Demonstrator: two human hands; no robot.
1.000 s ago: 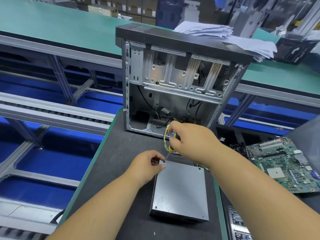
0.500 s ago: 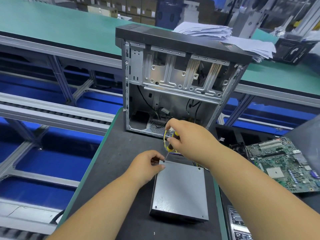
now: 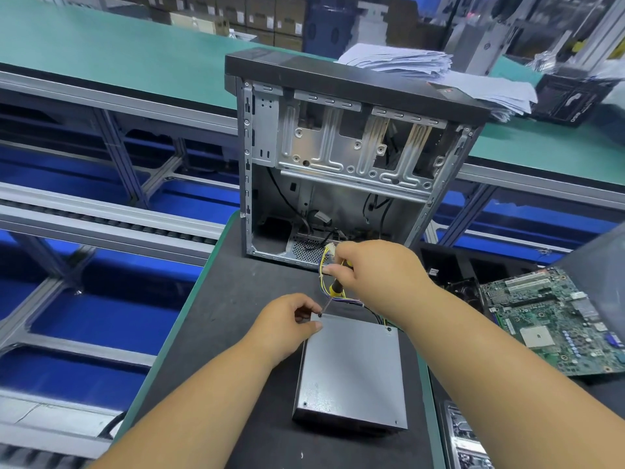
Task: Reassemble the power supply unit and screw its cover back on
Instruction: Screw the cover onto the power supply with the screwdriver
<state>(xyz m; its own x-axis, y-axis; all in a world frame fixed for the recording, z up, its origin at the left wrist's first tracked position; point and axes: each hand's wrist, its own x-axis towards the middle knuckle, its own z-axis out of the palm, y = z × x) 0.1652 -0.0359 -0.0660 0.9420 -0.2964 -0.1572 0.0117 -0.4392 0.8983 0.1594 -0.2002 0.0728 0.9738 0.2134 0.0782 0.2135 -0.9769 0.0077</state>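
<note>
Right hand (image 3: 375, 272): grips screwdriver (image 3: 333, 292), tip at the power supply unit's (image 3: 351, 370) far-left corner screw (image 3: 320, 314).
Left hand (image 3: 284, 328): fingers curled, steadying that corner.

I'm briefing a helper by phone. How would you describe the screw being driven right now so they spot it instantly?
Find the open computer case standing on the dark mat; in front of it lies the flat grey power supply unit. The screw sits at its far left corner, the only one under the screwdriver tip, beside the left hand.

Grey power supply unit (image 3: 351, 370) flat on mat
</note>
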